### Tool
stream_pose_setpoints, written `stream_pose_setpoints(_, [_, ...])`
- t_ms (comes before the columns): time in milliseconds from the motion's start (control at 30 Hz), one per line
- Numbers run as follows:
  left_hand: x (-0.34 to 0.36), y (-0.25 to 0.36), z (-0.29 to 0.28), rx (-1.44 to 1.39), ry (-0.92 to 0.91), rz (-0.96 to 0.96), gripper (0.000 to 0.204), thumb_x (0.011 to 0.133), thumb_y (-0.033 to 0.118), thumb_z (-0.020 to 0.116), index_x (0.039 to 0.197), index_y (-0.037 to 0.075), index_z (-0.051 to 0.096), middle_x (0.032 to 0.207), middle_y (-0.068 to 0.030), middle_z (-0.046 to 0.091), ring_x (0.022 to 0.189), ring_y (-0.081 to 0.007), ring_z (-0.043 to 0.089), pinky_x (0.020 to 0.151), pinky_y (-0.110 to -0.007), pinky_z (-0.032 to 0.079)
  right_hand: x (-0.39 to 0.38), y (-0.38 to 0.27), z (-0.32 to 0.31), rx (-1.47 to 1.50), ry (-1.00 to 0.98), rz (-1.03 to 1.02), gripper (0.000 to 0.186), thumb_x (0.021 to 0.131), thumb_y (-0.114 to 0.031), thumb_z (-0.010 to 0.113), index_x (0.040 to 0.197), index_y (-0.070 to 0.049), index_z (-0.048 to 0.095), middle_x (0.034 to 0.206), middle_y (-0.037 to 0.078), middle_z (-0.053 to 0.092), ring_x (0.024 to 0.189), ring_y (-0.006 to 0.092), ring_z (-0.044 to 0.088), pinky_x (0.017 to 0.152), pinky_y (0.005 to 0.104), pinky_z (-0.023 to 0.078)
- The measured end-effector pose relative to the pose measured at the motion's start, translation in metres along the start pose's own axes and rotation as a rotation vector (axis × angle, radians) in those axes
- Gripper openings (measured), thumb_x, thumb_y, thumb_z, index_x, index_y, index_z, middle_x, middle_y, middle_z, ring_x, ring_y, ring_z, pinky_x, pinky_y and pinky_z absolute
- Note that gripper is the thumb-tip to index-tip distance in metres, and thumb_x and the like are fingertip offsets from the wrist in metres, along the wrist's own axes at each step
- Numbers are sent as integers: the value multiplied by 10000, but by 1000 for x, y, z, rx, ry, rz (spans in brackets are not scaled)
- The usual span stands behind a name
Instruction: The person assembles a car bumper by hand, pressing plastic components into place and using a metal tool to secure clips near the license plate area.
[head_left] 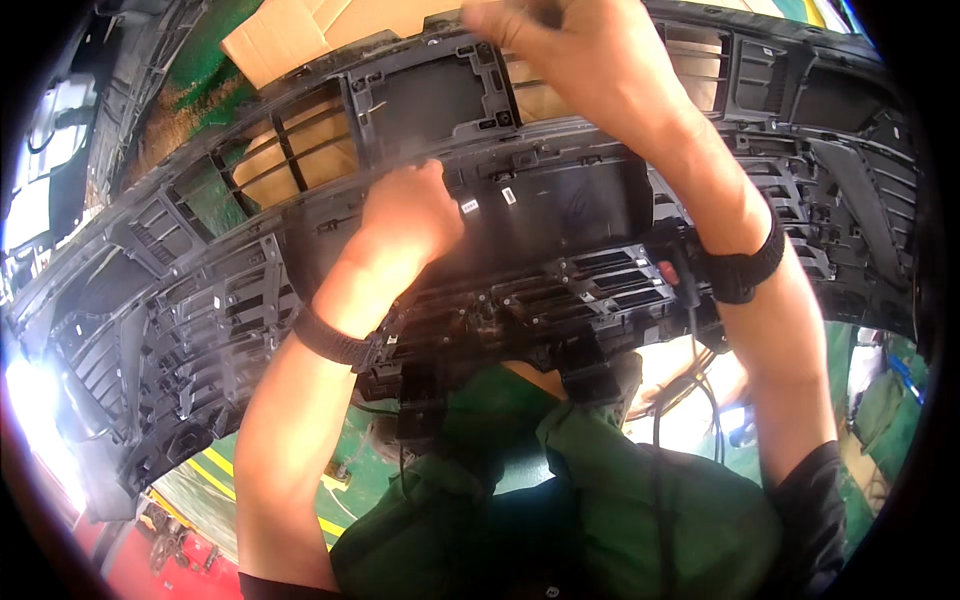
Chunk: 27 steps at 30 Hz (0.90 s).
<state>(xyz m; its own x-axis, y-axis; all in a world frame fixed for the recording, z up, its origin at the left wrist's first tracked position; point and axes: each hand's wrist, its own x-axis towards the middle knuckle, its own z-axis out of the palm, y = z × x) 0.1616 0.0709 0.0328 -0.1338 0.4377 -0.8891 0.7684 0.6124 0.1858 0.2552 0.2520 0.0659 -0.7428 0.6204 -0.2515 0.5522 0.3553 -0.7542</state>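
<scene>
Long curved black plastic panel w/ ribbed grilles and rectangular openings spans most of the view, left to right in front of the person, and both bare hands are over it. L hand is at the smooth dark middle section, left of two small white labels; its fingers look curled, but can't tell if they grip anything. R hand is up at the panel's far edge, thumb out to the left, other fingers mostly hidden — can't tell if it's wide, narrow or holding sth. Step in hand is prob. two-handed work on the panel's upper middle; next move would call for a clear view of the R fingertips and care around the ribs. Dark handheld device w/ a red patch sits by the R wrist, apart from the fingers, w/ a thin dark cable lower down — best kept clear of the forearm. Tan cardboard shows beyond the panel.
</scene>
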Motion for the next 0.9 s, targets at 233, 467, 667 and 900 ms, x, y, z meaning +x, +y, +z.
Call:
stream_pose_setpoints(233, [0,18,-13,20,-126,-23,516,849,176,646,1299,-48,528,1346,-280,545,1273,-391,520,1073,-433,424,-8,72,53,-567,-97,-244,396,872,-462,685,914,-70,643,897,137,674,887,330,664,754,436,535])
stream_pose_setpoints(467, [4,21,7,65,49,-155,601,788,49,591,1377,32,474,1437,-136,473,1369,-315,426,1143,-426,335,-20,77,71,-613,58,-330,288,854,-381,675,955,-115,631,915,67,612,917,259,633,749,406,547])
stream_pose_setpoints(667, [8,33,-17,169,-114,-203,615,785,59,574,1396,91,510,1434,-109,518,1392,-277,424,1141,-418,342,-13,80,69,-594,48,-293,207,837,-294,667,946,-123,627,928,48,612,933,242,621,771,407,541])
stream_pose_setpoints(900, [16,39,-19,205,-217,-272,624,780,50,575,1397,83,490,1428,-137,525,1361,-278,464,1127,-403,364,-15,79,66,-599,33,-294,154,807,-220,627,939,-142,632,928,45,612,955,248,603,814,418,485])
